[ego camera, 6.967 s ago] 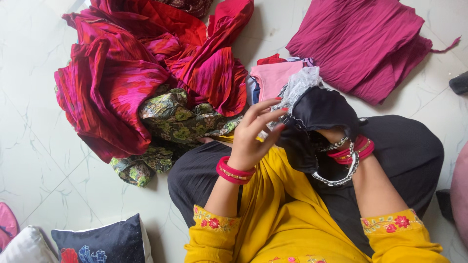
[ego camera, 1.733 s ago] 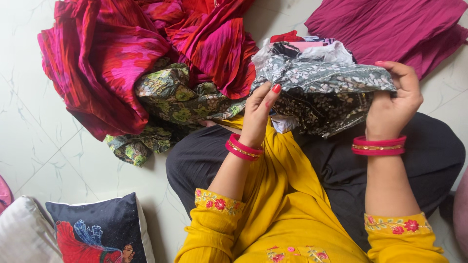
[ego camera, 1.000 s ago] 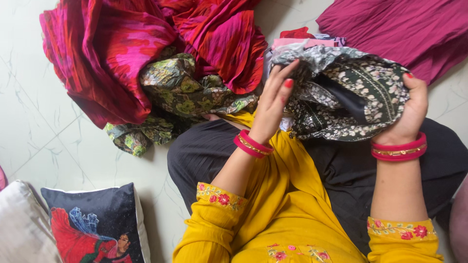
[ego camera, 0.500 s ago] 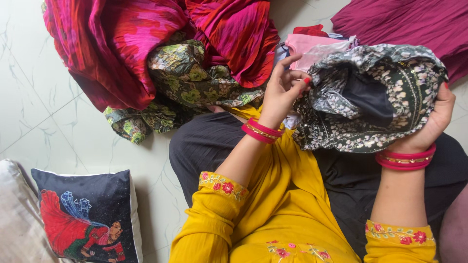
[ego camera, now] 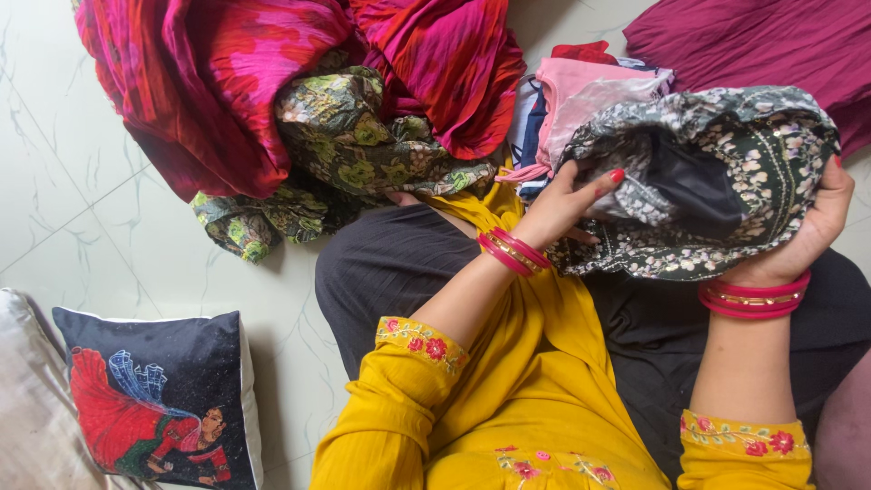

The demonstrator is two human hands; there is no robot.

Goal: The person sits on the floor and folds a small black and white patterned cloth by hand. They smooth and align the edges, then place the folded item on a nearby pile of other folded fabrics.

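I sit on the floor in a yellow tunic and dark trousers, with red bangles on both wrists. A dark green garment with small white flowers [ego camera: 717,172] is bunched up over my lap. My right hand [ego camera: 807,238] grips its right edge from underneath. My left hand [ego camera: 564,204] reaches into its left side, fingers pressed against the cloth and thumb raised. A dark lining shows inside the folds.
A heap of red and pink cloth [ego camera: 236,82] lies ahead on the left, with a green leaf-print cloth [ego camera: 345,145] below it. A small pile of pink folded pieces [ego camera: 581,86] and a maroon garment [ego camera: 762,45] lie ahead. A printed cushion [ego camera: 159,395] sits at lower left.
My left hand has dropped from the upper left edge of the flowered garment and pushed in under its left side. The right hand keeps its hold.
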